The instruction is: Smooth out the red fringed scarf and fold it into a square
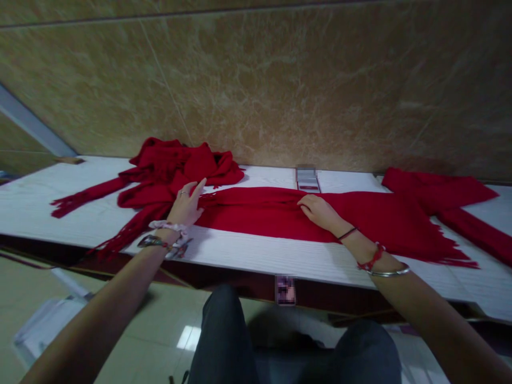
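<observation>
A red fringed scarf (248,218) lies lengthwise across the white table, with a fold running along its upper part. My left hand (187,207) rests at the scarf's left end, beside a heap of red scarves, its fingers stretched out and thumb apart. On the fold, right of the middle, my right hand (318,209) has its fingers curled together on the cloth, closed on it. The heap of crumpled red scarves (176,165) has fringes hanging left and over the front edge. More red cloth (436,186) lies at the right end.
A small open case or device (307,178), partly blurred out, stands behind the scarf near the tiled wall (280,96). The white tabletop (256,253) has a dark front edge. At lower left, a pale stool-like object (52,320) stands on the floor.
</observation>
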`<move>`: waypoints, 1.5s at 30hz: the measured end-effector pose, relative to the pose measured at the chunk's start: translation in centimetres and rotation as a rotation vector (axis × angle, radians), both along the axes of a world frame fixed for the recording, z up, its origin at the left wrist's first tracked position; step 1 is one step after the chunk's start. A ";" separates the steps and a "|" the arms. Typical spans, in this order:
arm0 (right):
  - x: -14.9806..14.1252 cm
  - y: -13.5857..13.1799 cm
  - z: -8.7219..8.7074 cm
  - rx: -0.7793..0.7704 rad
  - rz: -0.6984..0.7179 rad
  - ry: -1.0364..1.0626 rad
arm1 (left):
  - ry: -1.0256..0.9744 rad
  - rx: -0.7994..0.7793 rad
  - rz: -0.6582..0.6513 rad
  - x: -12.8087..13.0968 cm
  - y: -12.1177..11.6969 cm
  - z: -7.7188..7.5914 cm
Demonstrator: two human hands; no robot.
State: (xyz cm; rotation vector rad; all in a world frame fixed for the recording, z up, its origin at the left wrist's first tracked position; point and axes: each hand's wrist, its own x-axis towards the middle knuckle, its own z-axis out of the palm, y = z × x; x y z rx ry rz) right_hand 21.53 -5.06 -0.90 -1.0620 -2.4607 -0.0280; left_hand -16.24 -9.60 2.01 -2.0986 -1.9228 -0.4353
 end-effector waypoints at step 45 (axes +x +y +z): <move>-0.3 -0.6 1.8 -0.013 -0.487 -0.061 | -0.072 -0.080 0.155 -0.7 0.3 -2.3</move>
